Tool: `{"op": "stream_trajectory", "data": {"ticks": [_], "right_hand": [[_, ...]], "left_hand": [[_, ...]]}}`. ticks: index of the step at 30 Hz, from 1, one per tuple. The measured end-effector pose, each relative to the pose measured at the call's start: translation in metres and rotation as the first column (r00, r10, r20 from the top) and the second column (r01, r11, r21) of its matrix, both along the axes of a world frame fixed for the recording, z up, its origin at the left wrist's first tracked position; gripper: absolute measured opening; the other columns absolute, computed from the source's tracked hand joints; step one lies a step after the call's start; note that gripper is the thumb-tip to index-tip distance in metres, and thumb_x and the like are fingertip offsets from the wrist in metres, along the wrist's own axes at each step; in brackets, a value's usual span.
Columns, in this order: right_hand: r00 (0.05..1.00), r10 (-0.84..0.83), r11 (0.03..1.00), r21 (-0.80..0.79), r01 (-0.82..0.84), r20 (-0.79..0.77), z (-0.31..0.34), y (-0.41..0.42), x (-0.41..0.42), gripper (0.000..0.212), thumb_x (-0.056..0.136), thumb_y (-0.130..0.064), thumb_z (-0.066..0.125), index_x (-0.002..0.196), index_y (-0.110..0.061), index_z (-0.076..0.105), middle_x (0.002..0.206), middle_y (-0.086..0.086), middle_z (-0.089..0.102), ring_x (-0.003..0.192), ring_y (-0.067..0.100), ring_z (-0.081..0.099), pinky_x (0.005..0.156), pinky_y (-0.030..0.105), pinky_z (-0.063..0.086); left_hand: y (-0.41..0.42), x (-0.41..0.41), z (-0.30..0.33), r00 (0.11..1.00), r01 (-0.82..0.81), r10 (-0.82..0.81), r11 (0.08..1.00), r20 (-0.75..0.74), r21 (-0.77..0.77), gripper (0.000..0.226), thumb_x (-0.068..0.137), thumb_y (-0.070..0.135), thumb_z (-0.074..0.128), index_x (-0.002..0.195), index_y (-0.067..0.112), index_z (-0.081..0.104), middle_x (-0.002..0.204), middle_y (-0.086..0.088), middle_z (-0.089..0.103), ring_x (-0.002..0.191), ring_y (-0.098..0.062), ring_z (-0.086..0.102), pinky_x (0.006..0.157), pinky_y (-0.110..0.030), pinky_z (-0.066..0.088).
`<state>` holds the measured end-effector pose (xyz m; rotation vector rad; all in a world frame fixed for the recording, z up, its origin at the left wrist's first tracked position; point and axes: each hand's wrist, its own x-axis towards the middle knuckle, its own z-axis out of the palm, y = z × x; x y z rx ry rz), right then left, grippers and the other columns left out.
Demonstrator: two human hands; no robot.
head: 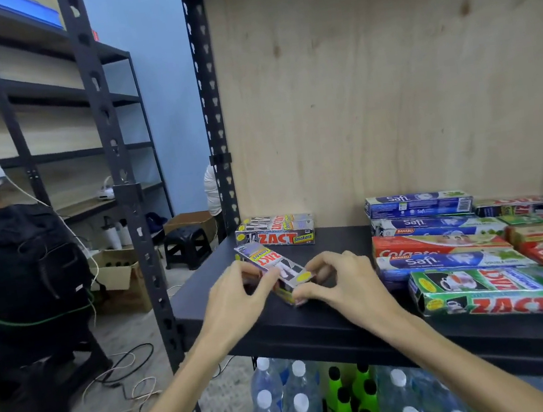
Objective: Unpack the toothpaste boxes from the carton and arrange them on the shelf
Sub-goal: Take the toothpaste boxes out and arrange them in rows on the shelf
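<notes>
While both hands pinch it, left hand (240,291) and right hand (333,282) each at an end, the Zact box (273,269) lies slantwise on the shelf (330,322), near stacked boxes (275,234).

Light: dim, even, bluish | blur: soft throughout — edges bowed by wide-angle lens

Both hands (239,289) (333,282) on toothpaste box (276,269)
</notes>
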<state>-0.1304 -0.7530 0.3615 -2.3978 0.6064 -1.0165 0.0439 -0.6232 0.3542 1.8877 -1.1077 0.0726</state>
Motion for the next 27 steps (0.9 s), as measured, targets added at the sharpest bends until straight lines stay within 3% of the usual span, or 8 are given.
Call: {"op": "stream_trajectory", "data": {"ticks": [2, 4, 6, 11, 13, 16, 20, 27], "right_hand": [[0.972, 0.224, 0.972, 0.088, -0.217, -0.073, 0.002, 0.001, -0.002, 0.027, 0.085, -0.054, 0.072, 0.102, -0.034, 0.074, 0.087, -0.016, 0.074, 0.08, -0.002, 0.059, 0.075, 0.024, 0.042], [0.915, 0.338, 0.939, 0.013, -0.344, -0.22, 0.0, 0.001, -0.004, 0.018, 0.097, -0.044, 0.061, 0.111, -0.04, 0.071, 0.105, -0.02, 0.068, 0.096, 0.001, 0.058, 0.087, 0.022, 0.043], [0.895, 0.356, 0.926, -0.028, -0.377, -0.268, -0.004, 0.0, -0.002, 0.018, 0.102, -0.036, 0.055, 0.108, -0.047, 0.067, 0.112, -0.022, 0.062, 0.104, 0.003, 0.053, 0.096, 0.025, 0.04], [0.994, 0.108, 0.991, -0.078, -0.11, -0.027, -0.009, -0.018, 0.003, 0.027, 0.096, -0.026, 0.064, 0.121, -0.037, 0.062, 0.124, -0.014, 0.054, 0.116, 0.005, 0.045, 0.106, 0.032, 0.039], [0.995, -0.032, 0.995, -0.099, 0.023, -0.095, -0.007, -0.027, 0.008, 0.048, 0.095, -0.035, 0.066, 0.139, -0.032, 0.049, 0.138, -0.006, 0.043, 0.128, 0.011, 0.037, 0.112, 0.034, 0.036], [0.982, -0.103, 0.991, 0.068, 0.115, -0.157, -0.004, -0.043, 0.024, 0.076, 0.092, -0.042, 0.07, 0.153, -0.023, 0.031, 0.151, 0.005, 0.033, 0.14, 0.024, 0.033, 0.115, 0.037, 0.033], [0.993, -0.076, 0.984, 0.157, 0.09, -0.088, -0.003, -0.065, 0.052, 0.064, 0.086, -0.037, 0.076, 0.141, -0.019, 0.047, 0.133, 0.002, 0.059, 0.127, 0.021, 0.054, 0.104, 0.032, 0.043], [0.989, -0.144, 0.963, 0.224, 0.15, -0.045, -0.007, -0.094, 0.085, 0.072, 0.078, -0.053, 0.079, 0.137, -0.025, 0.049, 0.126, 0.002, 0.051, 0.121, 0.021, 0.053, 0.103, 0.036, 0.044]], "left_hand": [[0.003, -0.005, 0.003, 0.998, 0.05, -0.046, 0.996, -0.045, 0.079, 0.069, 0.076, 0.09, 0.039, 0.111, 0.036, 0.062, 0.109, 0.019, 0.069, 0.106, 0.0, 0.062, 0.1, -0.038, 0.049], [0.006, -0.006, 0.006, 0.997, 0.064, -0.057, 0.986, -0.052, 0.156, 0.085, 0.07, 0.097, 0.029, 0.123, 0.038, 0.058, 0.121, 0.017, 0.066, 0.117, -0.009, 0.058, 0.105, -0.042, 0.044], [0.008, -0.007, 0.008, 0.998, 0.056, -0.056, 0.978, -0.007, 0.202, 0.086, 0.063, 0.099, 0.04, 0.125, 0.041, 0.056, 0.119, 0.02, 0.062, 0.115, -0.006, 0.056, 0.103, -0.038, 0.044], [0.013, 0.02, 0.02, 0.982, 0.185, -0.19, 0.918, -0.02, 0.35, 0.074, 0.062, 0.08, 0.063, 0.13, 0.051, 0.051, 0.12, 0.013, 0.057, 0.112, -0.005, 0.056, 0.102, -0.036, 0.047], [0.01, 0.036, 0.026, 0.986, 0.165, -0.166, 0.908, -0.03, 0.386, 0.07, 0.069, 0.081, 0.063, 0.133, 0.058, 0.047, 0.129, 0.012, 0.058, 0.125, -0.011, 0.05, 0.11, -0.045, 0.041], [-0.005, 0.053, 0.028, 0.993, -0.024, -0.021, 0.924, 0.114, 0.382, 0.051, 0.089, 0.049, 0.068, 0.137, 0.051, 0.051, 0.135, 0.009, 0.053, 0.137, -0.024, 0.033, 0.113, -0.051, 0.03], [-0.032, 0.061, 0.027, 0.997, -0.045, 0.021, 0.947, 0.08, 0.318, 0.052, 0.096, 0.018, 0.065, 0.144, 0.03, 0.051, 0.144, -0.003, 0.047, 0.134, -0.022, 0.045, 0.109, -0.031, 0.037], [-0.079, 0.094, 0.027, 0.977, -0.056, 0.099, 0.974, -0.187, 0.221, 0.064, 0.084, 0.025, 0.08, 0.137, 0.012, 0.046, 0.12, 0.004, 0.06, 0.101, -0.009, 0.052, 0.084, -0.024, 0.039]]}}
